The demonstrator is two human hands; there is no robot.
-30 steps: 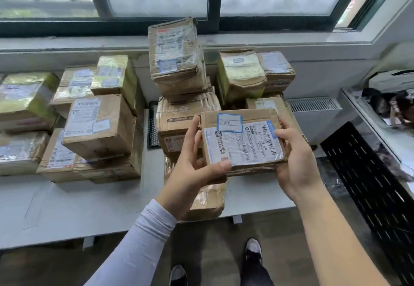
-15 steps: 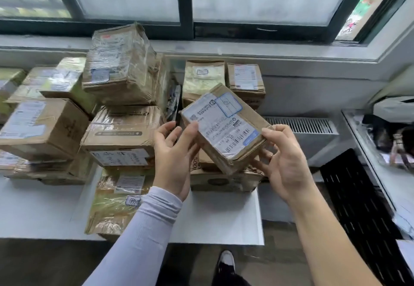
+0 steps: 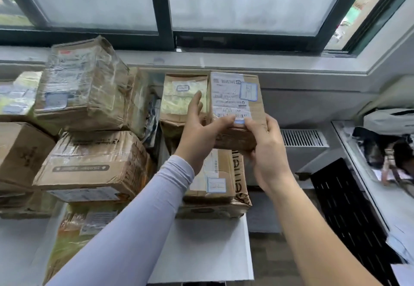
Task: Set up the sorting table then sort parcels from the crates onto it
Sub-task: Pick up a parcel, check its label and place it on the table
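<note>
A small cardboard parcel [image 3: 235, 97] with a white shipping label and a blue-framed sticker is held up at the back right of the white sorting table [image 3: 201, 247]. It sits level with the top of a stack, next to a yellow-taped parcel [image 3: 181, 99]. My left hand [image 3: 199, 128] holds its left side, thumb across the label's barcode and fingers straight up along the edge. My right hand [image 3: 266, 149] grips its near right corner from below. Under it lies a flatter labelled parcel [image 3: 219, 178].
Several taped parcels are stacked on the left, the tallest pile [image 3: 83, 86] reaching the window sill [image 3: 246, 61]. A black perforated crate [image 3: 349, 207] stands on the floor at the right, beside a counter [image 3: 380, 187] with bags. A radiator grille [image 3: 302, 137] is behind.
Both hands turned the parcel so its label runs lengthwise and carried it up and back toward the rear right stack. The view shifted right and closer to the table.
</note>
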